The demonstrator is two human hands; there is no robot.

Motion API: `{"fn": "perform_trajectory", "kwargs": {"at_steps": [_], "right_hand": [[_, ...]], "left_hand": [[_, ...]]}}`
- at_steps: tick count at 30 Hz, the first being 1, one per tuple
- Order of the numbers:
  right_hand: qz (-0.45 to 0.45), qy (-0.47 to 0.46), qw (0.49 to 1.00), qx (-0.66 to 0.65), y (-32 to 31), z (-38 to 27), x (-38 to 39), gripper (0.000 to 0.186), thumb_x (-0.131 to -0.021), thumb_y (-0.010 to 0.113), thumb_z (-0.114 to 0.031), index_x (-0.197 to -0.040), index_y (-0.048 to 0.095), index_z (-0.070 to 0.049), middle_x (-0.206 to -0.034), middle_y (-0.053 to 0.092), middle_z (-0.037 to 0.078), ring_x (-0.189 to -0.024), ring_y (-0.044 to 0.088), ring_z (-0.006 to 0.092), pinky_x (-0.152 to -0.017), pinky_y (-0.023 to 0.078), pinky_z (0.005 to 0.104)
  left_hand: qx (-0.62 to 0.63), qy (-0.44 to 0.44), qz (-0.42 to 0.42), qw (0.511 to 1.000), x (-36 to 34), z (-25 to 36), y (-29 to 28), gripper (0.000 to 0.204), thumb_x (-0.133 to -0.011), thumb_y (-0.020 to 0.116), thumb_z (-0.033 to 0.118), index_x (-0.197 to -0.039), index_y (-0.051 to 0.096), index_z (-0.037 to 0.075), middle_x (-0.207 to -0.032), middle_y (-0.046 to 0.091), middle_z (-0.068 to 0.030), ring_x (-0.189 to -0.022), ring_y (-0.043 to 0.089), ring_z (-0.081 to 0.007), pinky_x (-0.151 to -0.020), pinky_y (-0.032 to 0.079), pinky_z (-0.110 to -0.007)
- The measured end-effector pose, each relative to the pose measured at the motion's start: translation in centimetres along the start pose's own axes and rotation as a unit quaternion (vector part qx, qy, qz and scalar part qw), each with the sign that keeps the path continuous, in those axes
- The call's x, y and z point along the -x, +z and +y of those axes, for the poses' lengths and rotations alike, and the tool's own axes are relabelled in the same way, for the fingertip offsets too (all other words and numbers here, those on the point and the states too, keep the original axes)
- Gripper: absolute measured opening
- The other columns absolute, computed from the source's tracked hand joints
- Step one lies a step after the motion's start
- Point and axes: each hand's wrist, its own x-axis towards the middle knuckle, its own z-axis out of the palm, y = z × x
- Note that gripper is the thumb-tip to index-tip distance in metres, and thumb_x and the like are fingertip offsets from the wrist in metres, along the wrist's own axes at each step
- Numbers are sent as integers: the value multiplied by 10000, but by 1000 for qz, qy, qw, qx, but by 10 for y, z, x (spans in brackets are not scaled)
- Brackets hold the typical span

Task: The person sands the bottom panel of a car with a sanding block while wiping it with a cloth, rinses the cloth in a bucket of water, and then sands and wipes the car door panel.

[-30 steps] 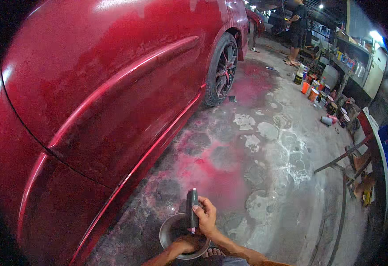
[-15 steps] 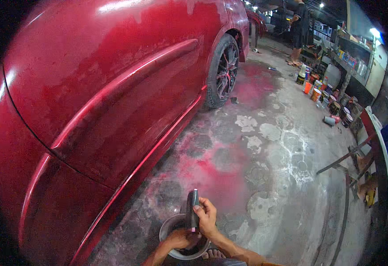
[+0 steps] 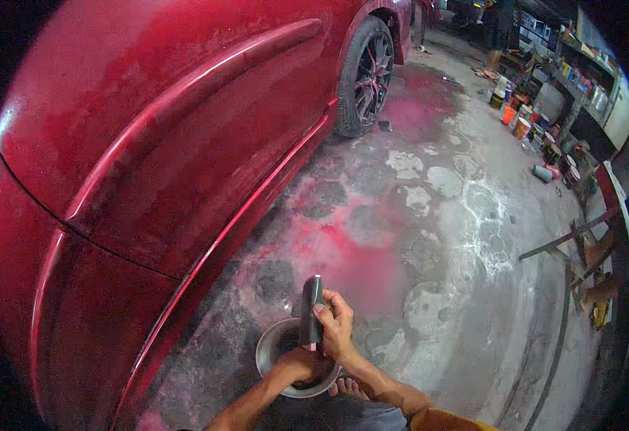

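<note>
My right hand grips a dark, flat folded piece with a pale end, held upright over a round metal bowl on the floor. My left hand reaches down into the bowl with its fingers curled; what it holds is hidden. The bowl stands by my bare toes, close to the lower side of a red car.
The red car's side panels fill the left, its dark wheel farther ahead. The concrete floor is stained red and white. Paint cans and cluttered shelves line the right. Metal bars lie at the right. A person stands far back.
The view has shifted slightly. My hands stay over the bowl, with the dark piece still upright in my right hand.
</note>
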Motion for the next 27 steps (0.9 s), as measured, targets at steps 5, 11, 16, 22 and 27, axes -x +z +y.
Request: {"fn": "perform_trajectory", "kwargs": {"at_steps": [5,11,16,22,27], "right_hand": [[3,2,1000,-15,0,-1,-1,411,-938,691,-218,-1246,598,37,-1100,654,50,-949,597,113,-864,502,294],[-8,1,1000,-14,1,-1,-2,391,-942,676,-214,-1234,605,35,-1073,662,50,-940,604,112,-857,506,291],[-20,18,1000,-8,-3,-1,1,374,-936,663,-177,-1238,614,38,-1041,671,52,-950,605,120,-875,500,294],[68,-20,978,196,-15,-2,-7,363,-932,643,-200,-1222,613,16,-1049,637,73,-902,635,200,-784,550,342],[5,-197,927,320,-49,4,-29,385,-982,596,-273,-1218,596,31,-1081,622,127,-963,652,289,-792,581,402]], "left_hand": [[-48,-7,28,998,-7,1,15,599,-967,449,562,-1334,612,118,-1281,674,-199,-1173,658,-378,-950,521,-488],[-39,48,34,998,-12,-15,11,458,-988,546,437,-1251,686,88,-1237,713,-137,-1118,694,-316,-961,537,-465],[294,113,11,949,6,-41,3,501,-923,642,417,-1227,649,18,-1177,696,-178,-1075,669,-291,-892,524,-413],[195,135,142,961,31,-20,14,473,-908,643,397,-1187,662,16,-1146,701,-182,-1043,674,-303,-865,528,-427],[185,153,251,938,17,3,21,450,-894,645,380,-1154,673,14,-1121,706,-185,-1016,678,-313,-843,532,-439]]}}
